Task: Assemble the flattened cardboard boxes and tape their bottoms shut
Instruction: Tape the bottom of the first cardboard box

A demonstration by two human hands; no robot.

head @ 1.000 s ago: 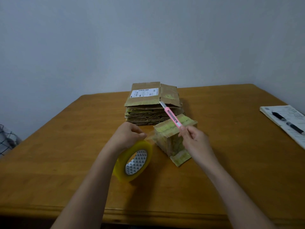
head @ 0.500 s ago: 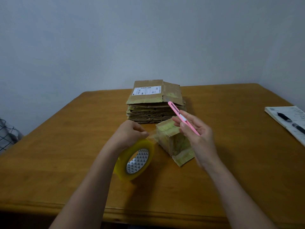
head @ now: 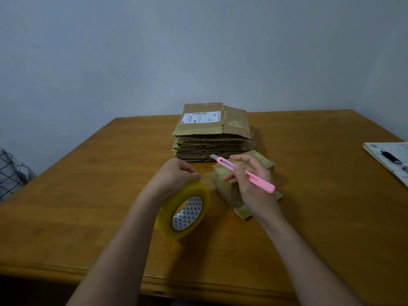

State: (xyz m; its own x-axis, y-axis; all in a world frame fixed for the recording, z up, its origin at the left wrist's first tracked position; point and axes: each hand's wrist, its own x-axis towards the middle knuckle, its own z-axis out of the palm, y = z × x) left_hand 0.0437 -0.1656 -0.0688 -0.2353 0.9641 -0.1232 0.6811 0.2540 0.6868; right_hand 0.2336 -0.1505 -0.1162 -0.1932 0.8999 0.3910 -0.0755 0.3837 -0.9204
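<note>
While the left hand (head: 176, 175) grips the yellow tape roll (head: 183, 215) on edge, a strip runs to the small assembled box (head: 227, 186) mid-table (head: 88, 195). Right hand (head: 251, 184) holds pink utility knife (head: 245, 172), blade out, over the box; flattened box stack (head: 212, 133) just behind.

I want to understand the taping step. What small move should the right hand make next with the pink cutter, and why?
Probably lower the pink cutter blade to the stretched tape and slice it. The left hand holds the tape roll with a strip running to the small box, and the right hand already has the blade out.
</note>
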